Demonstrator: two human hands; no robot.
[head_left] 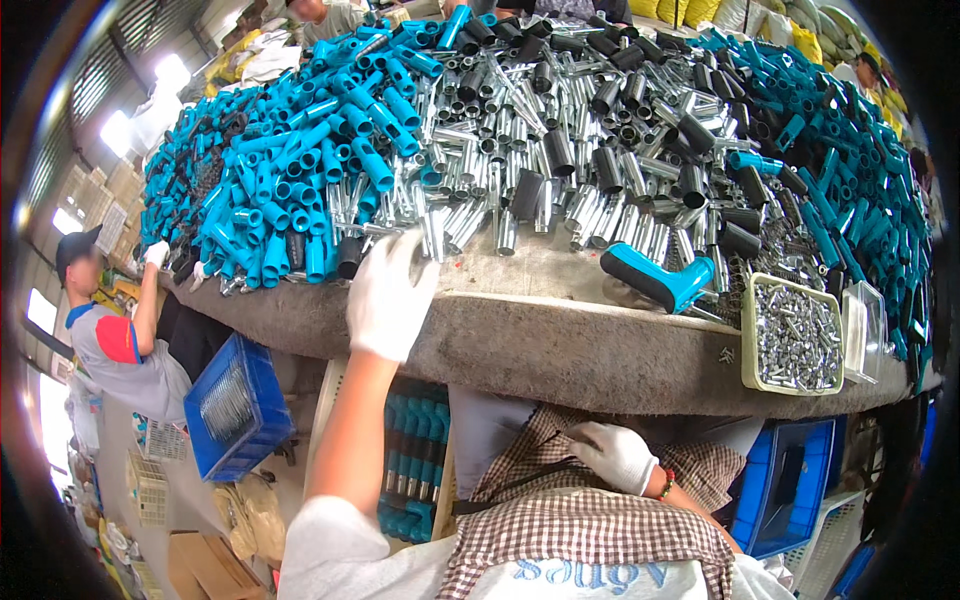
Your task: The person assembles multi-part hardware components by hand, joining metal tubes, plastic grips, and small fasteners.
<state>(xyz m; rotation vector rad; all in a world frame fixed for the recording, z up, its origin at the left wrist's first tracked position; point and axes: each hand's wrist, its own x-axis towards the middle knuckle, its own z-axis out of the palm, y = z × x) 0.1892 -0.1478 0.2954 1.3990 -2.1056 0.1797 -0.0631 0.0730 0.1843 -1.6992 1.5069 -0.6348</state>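
Note:
My left hand (388, 305), in a white glove, reaches to the near edge of the piled parts. Its fingers close around the near end of a shiny metal tube (433, 236), partly hidden by the glove. My right hand (612, 457), also gloved, rests low over the checked apron (600, 525), with fingers loosely apart and nothing visible in them. On the table edge to the right lies an angled teal handle with a black grip (655, 278). Silver tubes (600, 215) heap up in front of my hands, with teal plastic tubes (300, 150) on the left.
More teal parts (850, 190) pile up at the right. A pale tray of small metal pieces (797, 335) sits on the padded table edge (560, 345). Below are a crate of teal-and-black handles (412, 450) and blue bins (235, 410). A co-worker (125, 340) stands at left.

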